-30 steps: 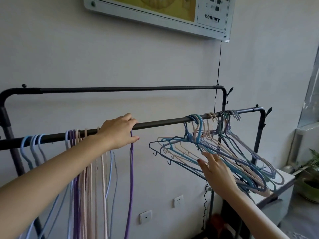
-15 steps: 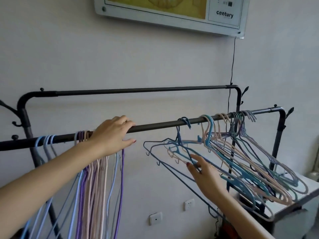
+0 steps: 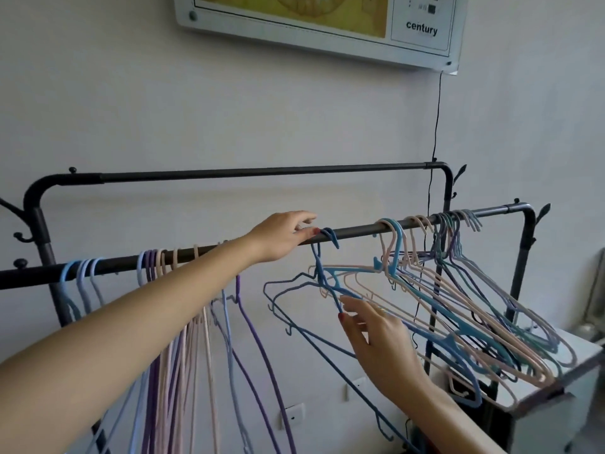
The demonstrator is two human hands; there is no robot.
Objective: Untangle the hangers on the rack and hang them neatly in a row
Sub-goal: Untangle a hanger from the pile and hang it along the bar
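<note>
Left hand (image 3: 283, 235): reaches over the front rail (image 3: 357, 231), fingers curled on top of the bar, thumb against the hook of the dark blue hanger (image 3: 327, 280) — whether it pinches the hook or only touches it cannot be told.
Right hand (image 3: 376, 335): below the rail, fingers nearly straight and spread, fingertips touching the dark blue hanger's shoulder wire; nothing gripped.
Dark blue hanger: hook over the front rail, alone between the two groups, body tilted toward the right-hand cluster.
Tangled hangers (image 3: 458, 306): blue, teal, beige and lilac, hooks crowded at the rail's right end — bodies splayed and overlapping, lower edges resting on the white cabinet (image 3: 576, 365).
Sorted hangers (image 3: 183, 339): left part of the rail, hanging straight in a close row, partly hidden by the left forearm.
Back rail (image 3: 262, 173): bare black bar, higher, near the wall.
Wall panel (image 3: 425, 31): above, marked "century".
</note>
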